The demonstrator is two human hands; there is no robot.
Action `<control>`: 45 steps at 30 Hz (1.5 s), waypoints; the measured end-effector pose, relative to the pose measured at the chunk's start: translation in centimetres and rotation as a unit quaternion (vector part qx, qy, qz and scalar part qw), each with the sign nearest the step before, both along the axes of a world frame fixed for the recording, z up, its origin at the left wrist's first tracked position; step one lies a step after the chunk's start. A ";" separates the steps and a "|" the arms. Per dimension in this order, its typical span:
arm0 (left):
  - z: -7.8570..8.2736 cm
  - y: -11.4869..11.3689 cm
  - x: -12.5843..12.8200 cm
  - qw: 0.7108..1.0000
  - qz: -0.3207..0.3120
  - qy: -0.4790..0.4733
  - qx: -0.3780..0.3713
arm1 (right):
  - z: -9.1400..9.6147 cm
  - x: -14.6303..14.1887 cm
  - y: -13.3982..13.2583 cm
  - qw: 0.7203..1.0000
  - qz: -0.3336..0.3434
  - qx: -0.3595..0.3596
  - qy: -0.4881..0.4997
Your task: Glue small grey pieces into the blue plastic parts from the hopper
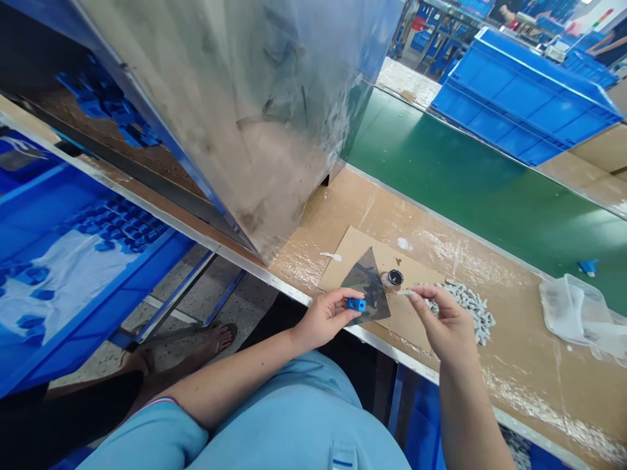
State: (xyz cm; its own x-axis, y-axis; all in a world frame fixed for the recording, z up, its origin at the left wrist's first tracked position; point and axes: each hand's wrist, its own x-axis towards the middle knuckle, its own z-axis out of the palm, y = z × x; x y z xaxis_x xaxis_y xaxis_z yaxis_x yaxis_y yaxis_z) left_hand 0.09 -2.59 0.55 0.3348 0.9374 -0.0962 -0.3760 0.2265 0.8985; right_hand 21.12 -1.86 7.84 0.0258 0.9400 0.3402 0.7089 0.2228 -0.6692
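Observation:
Between the thumb and fingers of my left hand (pixel 329 316) is a small blue plastic block (pixel 356 305) with a hole in its face. My right hand (pixel 445 320) pinches a small, pale grey piece (pixel 404 293) between thumb and forefinger. Its tip points toward a small round pot (pixel 393 279) with dark contents. A dark, stained sheet (pixel 368 274) lies beneath the block on a piece of cardboard (pixel 337 266). Beside my right hand spreads a heap of small grey pieces (pixel 473 307), partly hidden by the fingers.
A large metal box (pixel 235 111) stands on the bench at left. Blue parts lie in a blue crate (pixel 63 339) below. A green conveyor belt (pixel 470 176) runs behind the bench, with stacked blue crates (pixel 519 98) beyond. A clear plastic tub (pixel 578 310) sits right; a white plastic spoon (pixel 333 256) lies near the cardboard.

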 end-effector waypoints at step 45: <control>3.3 -0.6 -3.1 0.901 -0.161 0.282 0.287 | -1.3 -3.5 -5.5 0.981 0.107 -0.096 0.128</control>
State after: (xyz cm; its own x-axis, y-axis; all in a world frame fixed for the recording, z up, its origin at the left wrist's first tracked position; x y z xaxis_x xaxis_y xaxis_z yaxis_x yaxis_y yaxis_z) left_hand -3.00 -3.20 3.82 0.6477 0.7502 0.1328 0.1803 -0.3202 0.9300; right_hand 17.60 -7.31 6.51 -0.1183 0.9793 0.1642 0.4618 0.2006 -0.8640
